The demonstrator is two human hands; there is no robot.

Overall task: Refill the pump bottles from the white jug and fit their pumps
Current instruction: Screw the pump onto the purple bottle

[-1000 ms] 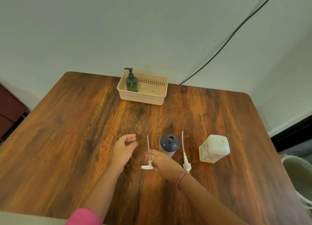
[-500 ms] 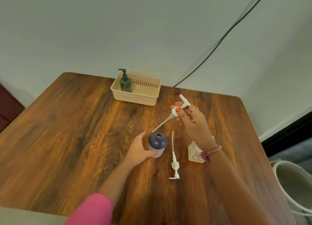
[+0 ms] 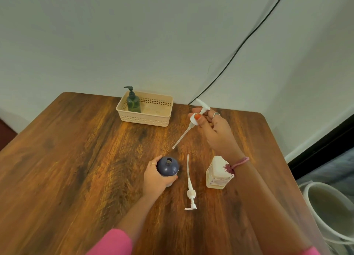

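Nearest the camera, on the wooden table point(image 3: 76, 178), a spare white pump point(image 3: 190, 194) lies flat with its nozzle head toward the viewer and its thin dip tube running away across the boards; no hand touches it. Just to its left, the left hand point(image 3: 156, 180) curls round the near side of the dark blue bottle point(image 3: 168, 166), fingers and thumb wrapped on the body, and the bottle stands upright with its small neck open at the top. Just to the right of the loose pump sits the white jug point(image 3: 217, 175), labelled on its near face; the right wrist, with a pink band point(image 3: 240, 162) round it, crosses in front of its upper corner, and whether they touch cannot be told. Farther off and above the tabletop, the right hand point(image 3: 214, 130) pinches a second white pump point(image 3: 198, 114) at its collar between thumb and fingertips, the nozzle pointing up and away, the dip tube slanting down and left. The tube's tip hangs short of the blue bottle's open neck, above and slightly to its right, apart from it. At the far edge of the table a cream plastic basket point(image 3: 151, 118) holds a green pump bottle point(image 3: 133, 102) upright in its left corner, black pump fitted. Off the table to the right stands a white bucket point(image 3: 325, 212), and a black cable point(image 3: 239, 48) runs up the wall behind
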